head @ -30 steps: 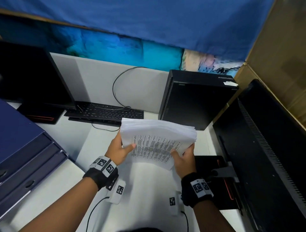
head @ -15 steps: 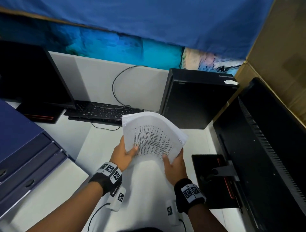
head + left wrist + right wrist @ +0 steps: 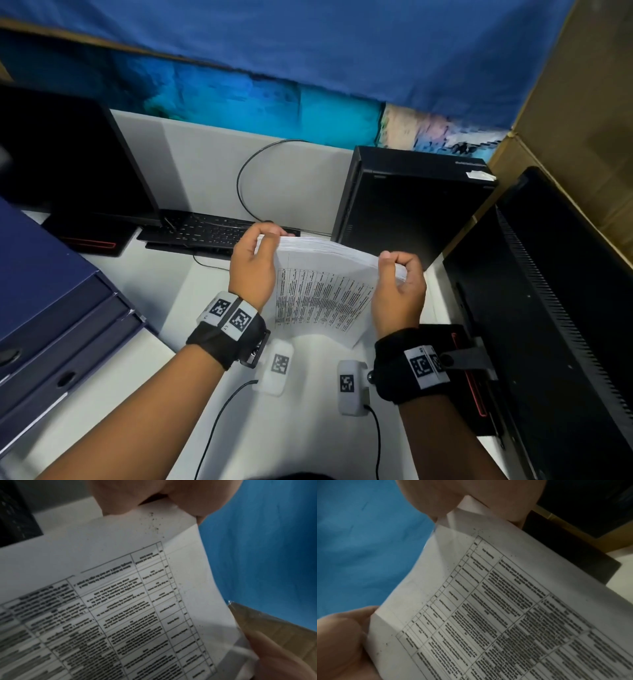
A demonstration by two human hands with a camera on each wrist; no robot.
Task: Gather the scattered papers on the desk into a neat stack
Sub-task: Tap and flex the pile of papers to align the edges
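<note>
A thick stack of white papers [image 3: 322, 291] with a printed table on the near sheet stands nearly upright over the white desk [image 3: 301, 418], lower edge down. My left hand [image 3: 255, 258] grips its upper left side, fingers curled over the top edge. My right hand [image 3: 397, 277] grips the upper right corner the same way. The left wrist view shows the printed sheet [image 3: 130, 601] pinched between my fingers [image 3: 120, 496]. In the right wrist view the same sheet [image 3: 496, 608] runs from my fingers [image 3: 462, 493] down past my palm.
A black keyboard [image 3: 202, 233] and a monitor [image 3: 68, 154] sit at the back left. A black computer tower [image 3: 407, 205] stands behind the papers. Another monitor [image 3: 555, 325] fills the right side. Blue file boxes [image 3: 51, 308] lie at the left.
The stack has swung up from lying tilted to nearly upright. Both hands slid from its lower corners to its upper edge.
</note>
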